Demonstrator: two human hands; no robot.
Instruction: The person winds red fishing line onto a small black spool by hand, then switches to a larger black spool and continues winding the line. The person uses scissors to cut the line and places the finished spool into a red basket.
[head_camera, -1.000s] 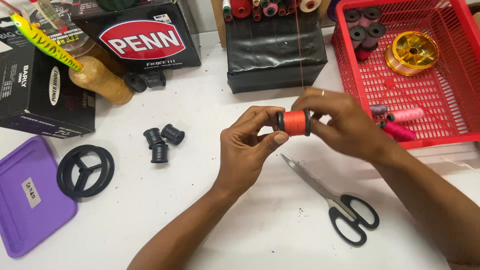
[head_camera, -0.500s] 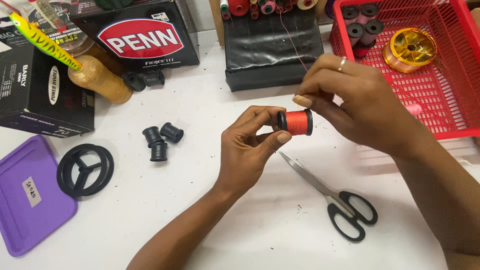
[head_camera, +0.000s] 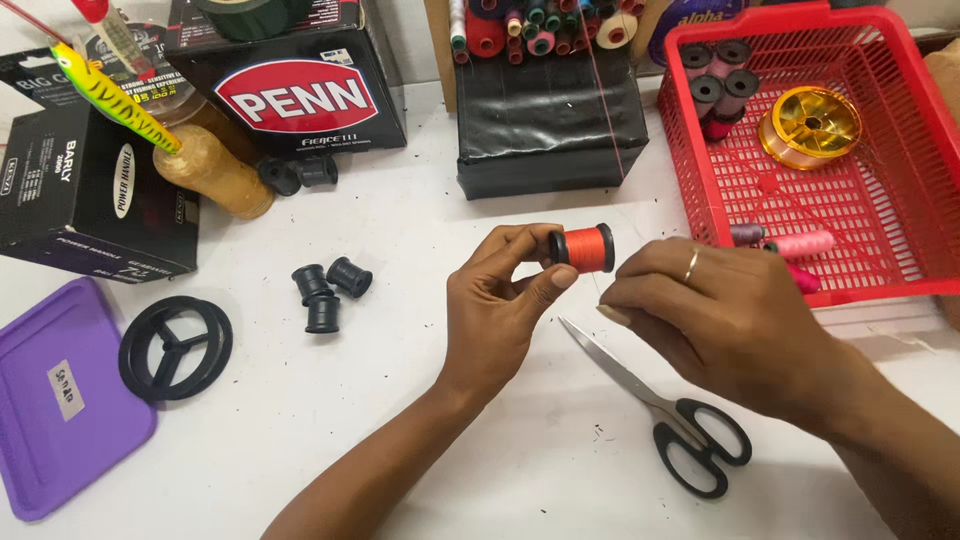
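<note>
While the left hand (head_camera: 495, 300) pinches the orange spool (head_camera: 585, 248) at frame centre, the right hand (head_camera: 715, 315), fingers curled and seemingly pinching thread, could snag or slacken it, loosening the winding.

Both forearms are bare, no sleeves in view. The left hand (head_camera: 495, 300) wears nothing on fingers or wrist. The right hand (head_camera: 715, 320) carries one thin, plain metal ring (head_camera: 691, 264) at its 11 o'clock edge. Fingernails are unpainted.
</note>
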